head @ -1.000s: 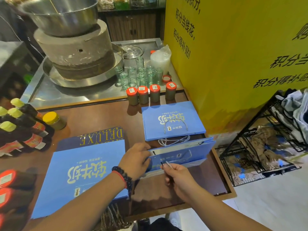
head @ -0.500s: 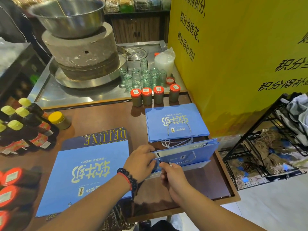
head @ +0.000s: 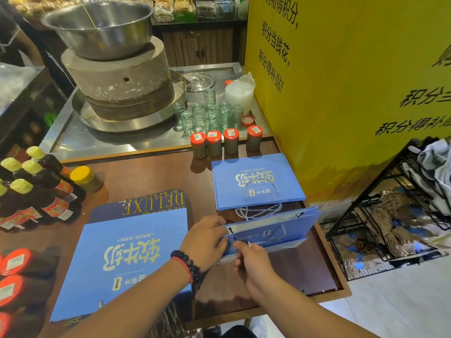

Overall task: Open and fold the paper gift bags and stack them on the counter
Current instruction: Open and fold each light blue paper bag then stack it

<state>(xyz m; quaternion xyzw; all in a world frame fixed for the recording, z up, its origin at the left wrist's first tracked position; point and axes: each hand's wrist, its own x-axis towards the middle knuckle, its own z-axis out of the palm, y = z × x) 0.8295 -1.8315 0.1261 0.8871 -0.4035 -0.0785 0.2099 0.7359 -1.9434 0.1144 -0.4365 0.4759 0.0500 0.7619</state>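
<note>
Lying half-open near the worktop's (head: 324, 272) right edge, just in front of the stack (head: 256, 181): the bag (head: 273, 231). Left hand (head: 205, 242) gripping its near end; right hand (head: 253, 264) pinching the cord (head: 268, 242). Risking a torn cord hole if tugging hard, or a crooked crease. Possibly sliding off that edge, toward the rack (head: 390, 215).
</note>
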